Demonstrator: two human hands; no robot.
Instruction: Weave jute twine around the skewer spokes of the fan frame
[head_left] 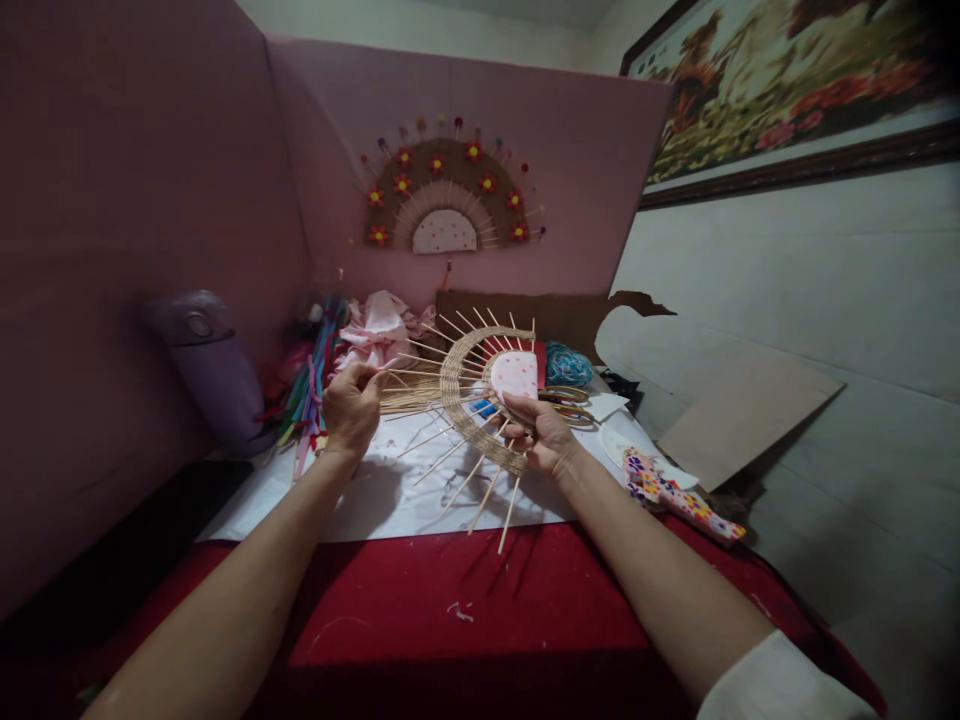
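My right hand (pixel 544 435) grips a half-round piece at its lower inner side, thumb on the front. This piece has a pale half-disc with pink dots (pixel 514 376), thin wooden sticks spreading outward, and a curved woven twine band (pixel 452 385) across them. It is held up with its straight side to the right. My left hand (pixel 352 408) is closed in a pinch at the left, where a stick's end reaches the fingertips. Whatever lies between those fingers is too small to make out.
A finished-looking flowered fan (pixel 437 165) hangs on the pink panel. Behind the hands are pink cloth (pixel 382 330), coloured strips (pixel 307 375), blue yarn (pixel 568 366), and scissors (pixel 566 402). A purple bottle (pixel 217 370) stands left; flowered fabric (pixel 686 500) lies right, on the red-covered table (pixel 450 630).
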